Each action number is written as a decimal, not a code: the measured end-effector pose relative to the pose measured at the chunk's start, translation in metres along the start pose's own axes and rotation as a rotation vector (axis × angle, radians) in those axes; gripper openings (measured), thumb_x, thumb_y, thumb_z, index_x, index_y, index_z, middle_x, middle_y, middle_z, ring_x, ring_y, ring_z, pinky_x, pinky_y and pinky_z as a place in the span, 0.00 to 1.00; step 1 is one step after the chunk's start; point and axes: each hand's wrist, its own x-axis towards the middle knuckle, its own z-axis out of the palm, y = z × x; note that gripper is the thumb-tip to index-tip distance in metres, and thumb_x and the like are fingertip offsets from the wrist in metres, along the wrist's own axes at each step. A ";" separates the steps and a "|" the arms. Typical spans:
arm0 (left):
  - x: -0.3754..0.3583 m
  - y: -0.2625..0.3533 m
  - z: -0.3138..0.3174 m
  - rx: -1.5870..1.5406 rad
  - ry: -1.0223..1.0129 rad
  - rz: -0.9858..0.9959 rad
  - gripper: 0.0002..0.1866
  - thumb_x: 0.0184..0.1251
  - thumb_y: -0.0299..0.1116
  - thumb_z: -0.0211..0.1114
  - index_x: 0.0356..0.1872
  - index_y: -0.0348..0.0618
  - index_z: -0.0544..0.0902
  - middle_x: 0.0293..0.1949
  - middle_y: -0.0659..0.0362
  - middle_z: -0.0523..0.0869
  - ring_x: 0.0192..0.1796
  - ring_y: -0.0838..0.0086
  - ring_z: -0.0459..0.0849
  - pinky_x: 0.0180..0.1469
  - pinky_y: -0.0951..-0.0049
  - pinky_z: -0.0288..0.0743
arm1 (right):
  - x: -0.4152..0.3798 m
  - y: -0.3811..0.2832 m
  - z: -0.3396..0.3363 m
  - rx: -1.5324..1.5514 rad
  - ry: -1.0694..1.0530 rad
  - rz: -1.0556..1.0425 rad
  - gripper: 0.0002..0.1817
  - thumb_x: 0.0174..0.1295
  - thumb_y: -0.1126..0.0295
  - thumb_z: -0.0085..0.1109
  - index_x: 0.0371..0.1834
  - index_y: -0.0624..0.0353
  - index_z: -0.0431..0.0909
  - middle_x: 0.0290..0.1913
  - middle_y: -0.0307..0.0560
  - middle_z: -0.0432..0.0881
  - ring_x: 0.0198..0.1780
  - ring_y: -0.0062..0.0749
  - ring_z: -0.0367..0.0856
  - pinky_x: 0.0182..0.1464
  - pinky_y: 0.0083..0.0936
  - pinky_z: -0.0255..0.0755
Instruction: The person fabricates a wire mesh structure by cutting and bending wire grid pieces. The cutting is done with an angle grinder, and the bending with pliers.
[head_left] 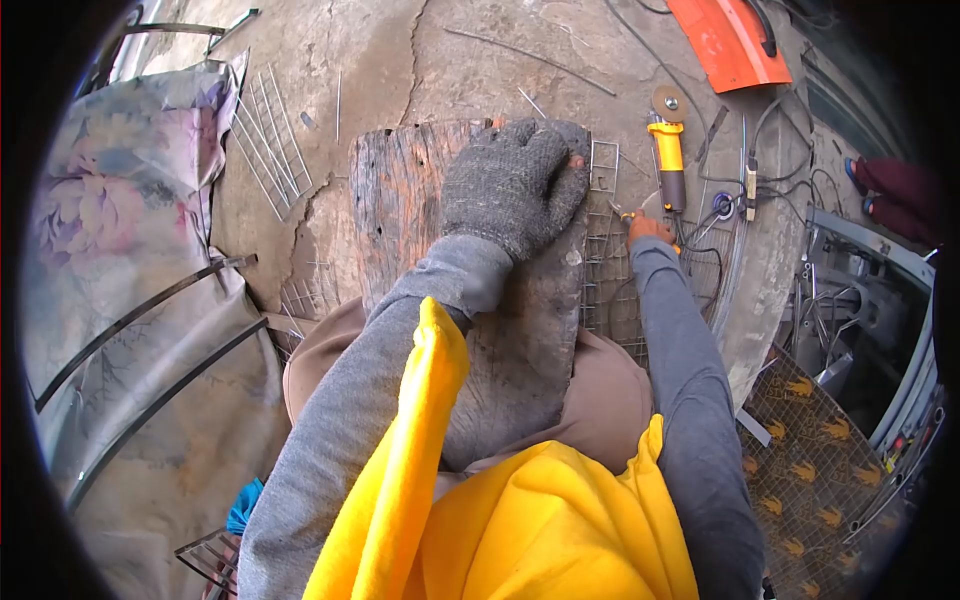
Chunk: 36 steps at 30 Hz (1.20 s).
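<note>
Resting on wood [402, 200], left hand [508, 188]; near grinder [668, 155] with unreadable marking, right hand [650, 229]; both holds unclear.

Object [626, 215] at the right hand [650, 232] too small for recognition, orange panel [722, 50] partly beyond the top edge

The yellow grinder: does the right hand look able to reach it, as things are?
Probably yes. The right hand is close to the near end of the yellow grinder, and nothing large seems to stand between them, though whether the hand is free is hard to see.
</note>
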 end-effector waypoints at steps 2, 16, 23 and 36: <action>-0.001 -0.004 0.004 0.023 0.013 0.022 0.16 0.72 0.50 0.63 0.38 0.47 0.84 0.41 0.50 0.86 0.46 0.47 0.84 0.51 0.49 0.78 | 0.010 -0.001 0.010 -0.050 0.014 -0.018 0.26 0.80 0.60 0.39 0.80 0.43 0.63 0.67 0.51 0.82 0.73 0.61 0.72 0.70 0.59 0.65; 0.000 -0.001 0.001 0.049 -0.011 0.013 0.17 0.72 0.50 0.62 0.43 0.46 0.85 0.43 0.48 0.85 0.47 0.48 0.84 0.49 0.50 0.79 | 0.007 -0.006 0.000 -0.135 0.015 0.062 0.24 0.79 0.60 0.42 0.75 0.44 0.70 0.67 0.48 0.82 0.72 0.56 0.73 0.67 0.64 0.67; 0.000 0.000 0.002 0.048 -0.025 0.005 0.18 0.72 0.50 0.62 0.41 0.45 0.84 0.43 0.48 0.85 0.45 0.48 0.84 0.49 0.50 0.78 | 0.014 0.010 0.003 -0.124 -0.003 -0.084 0.24 0.78 0.61 0.46 0.75 0.50 0.71 0.62 0.51 0.86 0.65 0.61 0.79 0.65 0.59 0.68; 0.001 0.000 0.001 0.026 0.012 0.055 0.18 0.74 0.50 0.60 0.41 0.44 0.84 0.43 0.46 0.85 0.47 0.45 0.84 0.51 0.48 0.78 | -0.122 0.119 -0.074 -0.104 0.329 -0.174 0.38 0.68 0.64 0.63 0.81 0.31 0.61 0.49 0.57 0.88 0.56 0.54 0.83 0.63 0.53 0.70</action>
